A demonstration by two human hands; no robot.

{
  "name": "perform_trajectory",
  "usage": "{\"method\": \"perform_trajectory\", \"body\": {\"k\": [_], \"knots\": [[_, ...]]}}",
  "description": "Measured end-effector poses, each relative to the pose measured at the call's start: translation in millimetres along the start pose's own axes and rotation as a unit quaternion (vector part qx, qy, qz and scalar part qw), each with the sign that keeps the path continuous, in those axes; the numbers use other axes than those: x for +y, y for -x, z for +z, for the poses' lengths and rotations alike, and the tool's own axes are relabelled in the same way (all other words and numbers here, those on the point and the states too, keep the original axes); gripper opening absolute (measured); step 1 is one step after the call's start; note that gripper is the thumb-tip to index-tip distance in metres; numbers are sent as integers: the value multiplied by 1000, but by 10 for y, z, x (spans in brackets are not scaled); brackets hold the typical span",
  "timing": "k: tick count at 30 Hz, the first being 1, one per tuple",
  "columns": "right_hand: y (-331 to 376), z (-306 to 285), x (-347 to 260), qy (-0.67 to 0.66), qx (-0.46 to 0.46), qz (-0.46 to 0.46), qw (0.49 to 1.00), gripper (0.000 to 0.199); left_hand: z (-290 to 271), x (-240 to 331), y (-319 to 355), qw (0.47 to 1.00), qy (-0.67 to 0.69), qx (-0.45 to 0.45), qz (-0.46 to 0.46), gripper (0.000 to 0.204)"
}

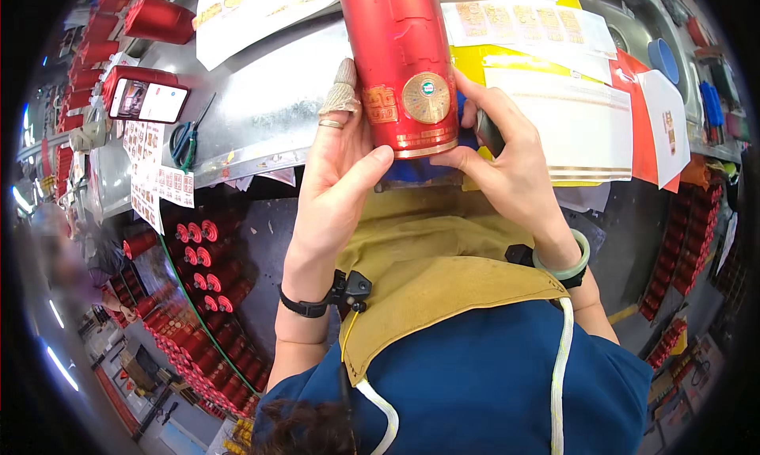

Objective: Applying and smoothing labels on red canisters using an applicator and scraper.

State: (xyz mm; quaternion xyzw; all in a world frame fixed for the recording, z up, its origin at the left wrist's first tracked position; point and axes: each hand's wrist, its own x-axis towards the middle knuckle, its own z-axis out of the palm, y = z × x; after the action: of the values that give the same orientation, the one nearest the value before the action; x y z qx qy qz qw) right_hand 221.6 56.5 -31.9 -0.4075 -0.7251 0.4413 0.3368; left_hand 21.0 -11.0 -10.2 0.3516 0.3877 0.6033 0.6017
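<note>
A tall red bottle (400, 59) with gold patterns and a round gold sticker lies lengthwise from the top edge toward me, its base resting on a blue pad (419, 170) at the table's near edge. My left hand (336, 166) grips the bottle's left side near the base, with a bandaged fingertip and a ring showing. My right hand (503, 158) holds the bottle's right side and bottom corner, thumb pressed against the gold band. A small dark object sits between its fingers.
A metal table (261, 106) carries sticker sheets (554, 98), scissors (186, 138), a phone in a red case (146, 98) and more red bottles (158, 15). Many red bottles are packed in crates (198, 312) on the floor at left and right. A tan apron covers my lap.
</note>
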Motion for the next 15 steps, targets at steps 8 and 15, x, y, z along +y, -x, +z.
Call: {"method": "perform_trajectory", "body": {"k": [8, 15], "knots": [[0, -13, -3, 1, -15, 19, 1000, 81, 103, 12, 34, 999, -6, 33, -10, 89], [-1, -9, -4, -3, -15, 15, 1000, 81, 112, -13, 33, 999, -16, 43, -6, 90]]}}
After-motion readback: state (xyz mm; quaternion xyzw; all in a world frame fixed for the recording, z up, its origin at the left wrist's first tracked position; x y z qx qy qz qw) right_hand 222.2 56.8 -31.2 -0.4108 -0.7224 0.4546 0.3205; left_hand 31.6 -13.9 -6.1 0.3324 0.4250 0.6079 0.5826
